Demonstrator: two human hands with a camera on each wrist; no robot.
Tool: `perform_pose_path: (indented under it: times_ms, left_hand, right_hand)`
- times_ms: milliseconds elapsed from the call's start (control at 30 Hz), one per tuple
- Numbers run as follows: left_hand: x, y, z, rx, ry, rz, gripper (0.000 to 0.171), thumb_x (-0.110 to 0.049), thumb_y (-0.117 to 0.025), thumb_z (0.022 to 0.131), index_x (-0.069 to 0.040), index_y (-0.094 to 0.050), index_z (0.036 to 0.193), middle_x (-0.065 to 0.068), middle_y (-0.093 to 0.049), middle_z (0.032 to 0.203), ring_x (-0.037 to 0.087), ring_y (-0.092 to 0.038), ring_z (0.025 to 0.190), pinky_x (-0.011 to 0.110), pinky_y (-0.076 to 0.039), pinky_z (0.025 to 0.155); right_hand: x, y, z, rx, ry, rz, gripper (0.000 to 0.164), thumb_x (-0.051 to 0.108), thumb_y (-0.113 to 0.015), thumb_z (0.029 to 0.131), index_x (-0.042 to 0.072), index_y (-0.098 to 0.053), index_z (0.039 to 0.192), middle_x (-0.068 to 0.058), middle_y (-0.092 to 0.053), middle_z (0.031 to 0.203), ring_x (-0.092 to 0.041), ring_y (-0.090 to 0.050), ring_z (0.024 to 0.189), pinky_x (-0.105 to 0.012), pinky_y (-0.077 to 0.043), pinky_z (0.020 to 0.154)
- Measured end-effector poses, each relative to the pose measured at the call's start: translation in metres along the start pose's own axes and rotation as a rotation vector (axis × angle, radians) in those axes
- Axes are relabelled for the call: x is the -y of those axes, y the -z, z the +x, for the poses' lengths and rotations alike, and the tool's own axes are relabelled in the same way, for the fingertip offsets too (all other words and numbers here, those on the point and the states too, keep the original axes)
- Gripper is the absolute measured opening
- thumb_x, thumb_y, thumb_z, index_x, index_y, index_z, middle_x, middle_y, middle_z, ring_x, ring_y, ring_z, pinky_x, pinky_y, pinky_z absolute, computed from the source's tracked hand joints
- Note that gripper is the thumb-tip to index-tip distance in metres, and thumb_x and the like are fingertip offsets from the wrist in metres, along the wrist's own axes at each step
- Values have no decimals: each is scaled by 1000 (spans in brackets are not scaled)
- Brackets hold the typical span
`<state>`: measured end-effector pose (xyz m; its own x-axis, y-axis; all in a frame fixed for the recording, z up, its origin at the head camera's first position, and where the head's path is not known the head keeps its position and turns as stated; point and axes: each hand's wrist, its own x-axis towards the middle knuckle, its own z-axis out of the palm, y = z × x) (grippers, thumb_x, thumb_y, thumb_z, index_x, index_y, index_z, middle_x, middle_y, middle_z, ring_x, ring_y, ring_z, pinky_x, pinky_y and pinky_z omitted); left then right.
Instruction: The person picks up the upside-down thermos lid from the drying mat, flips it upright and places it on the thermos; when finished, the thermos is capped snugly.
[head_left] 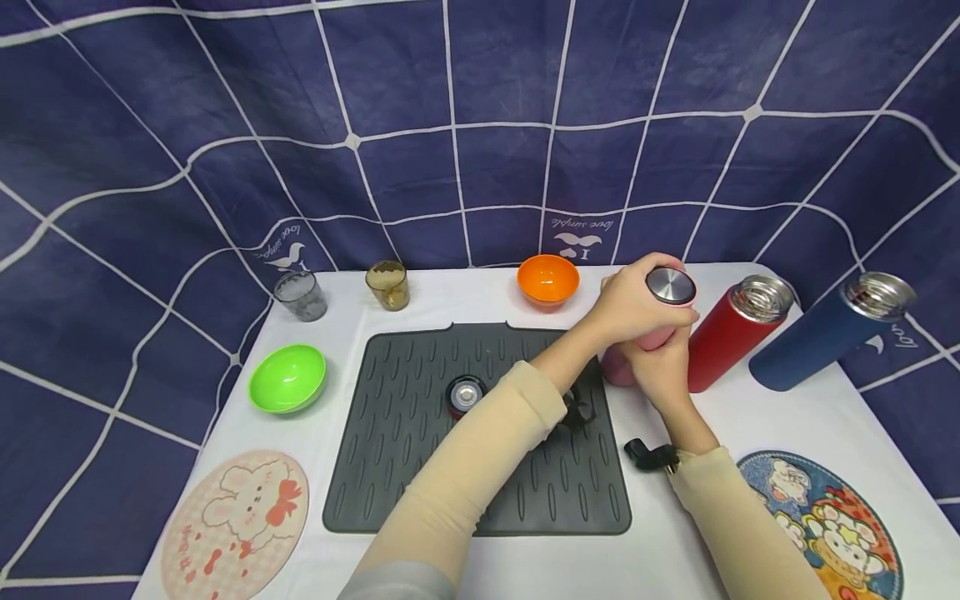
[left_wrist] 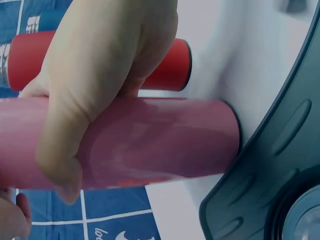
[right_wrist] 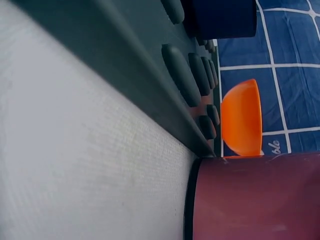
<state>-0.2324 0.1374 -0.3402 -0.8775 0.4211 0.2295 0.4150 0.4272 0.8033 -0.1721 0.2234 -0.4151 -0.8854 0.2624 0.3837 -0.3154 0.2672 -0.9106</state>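
Observation:
A pink thermos bottle [left_wrist: 165,140] stands upright at the right edge of the dark grey mat [head_left: 405,467]. My left hand [head_left: 637,300] grips it at the top, around the pink lid with a silver disc [head_left: 671,285]. Lower down, my right hand [head_left: 663,367] wraps round the body, its thumb across the front in the left wrist view. The bottle's base [right_wrist: 191,210] is down on the white cloth beside the mat. Just to the right stand a red thermos bottle [head_left: 731,337] and a blue one [head_left: 821,342], both lidless with bare metal necks.
On the mat lies a black-rimmed lid [head_left: 465,394]; a dark blue cylinder [right_wrist: 225,17] shows there too. Behind the mat sit an orange bowl [head_left: 548,281], an amber cup [head_left: 388,286] and a grey cup [head_left: 301,296]. A green bowl [head_left: 288,379] and two round placemats flank it.

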Motion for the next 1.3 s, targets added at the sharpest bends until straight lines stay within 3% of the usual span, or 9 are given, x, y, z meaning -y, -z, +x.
perform_pose_path:
  times_ms: [267,567,633,700,867,967,1100,1300]
  left_hand:
    - [2,10,3,134,-1,-65,59,-37,-82,64,-31,-57,117,-14,-63,97,0,-57,84,14,-46,72]
    - [6,15,8,239,-15,-193,59,-26,-81,67,-24,-56,120,-8,-63,100,3,-59,87,15,-48,76]
    - [6,14,6,222,-1,-205,59,-25,-81,67,-24,-56,120,-9,-63,100,3,-58,88,15,-46,78]
    - [4,10,1,156,18,-167,62,-28,-82,65,-26,-55,121,-12,-63,100,2,-56,88,17,-40,80]
    - [-6,-6,-13,-127,72,-20,71,-46,-85,60,-29,-50,119,-17,-60,101,0,-50,91,23,-31,79]
    - [-11,-14,-17,-235,86,11,72,-53,-83,59,-29,-50,118,-17,-61,100,0,-51,90,22,-31,81]
    - [-10,-16,-17,-257,76,65,65,-51,-81,63,-28,-53,118,-17,-65,100,0,-53,86,22,-29,80]
    - [-5,-8,-10,-142,46,70,60,-46,-81,65,-29,-56,117,-17,-66,96,-2,-53,82,22,-29,76]
  right_hand:
    - [-5,1,2,48,-1,64,80,0,-75,71,20,-33,137,4,-48,127,-9,-48,113,-18,-41,92]
    - [-4,0,3,53,-43,47,85,1,-76,70,23,-29,138,4,-46,128,-9,-47,112,-18,-41,90]
    - [-5,0,3,58,-33,58,83,0,-75,71,22,-31,137,4,-47,127,-9,-48,112,-17,-41,91]
    - [-7,1,2,63,-13,69,81,-1,-75,71,20,-33,137,6,-48,127,-9,-49,113,-17,-41,92]
    - [-9,1,1,46,28,90,73,-6,-72,72,14,-38,133,12,-53,119,-3,-51,109,-14,-40,93]
    - [-9,1,1,29,39,84,68,-7,-70,73,11,-38,131,14,-53,114,-1,-52,106,-14,-40,92]
    - [-7,1,0,19,9,65,71,-7,-70,73,12,-35,132,16,-50,115,1,-50,109,-13,-38,93]
    - [-7,1,-1,25,-16,47,81,-5,-74,71,13,-31,137,8,-47,128,-1,-46,115,-14,-37,96]
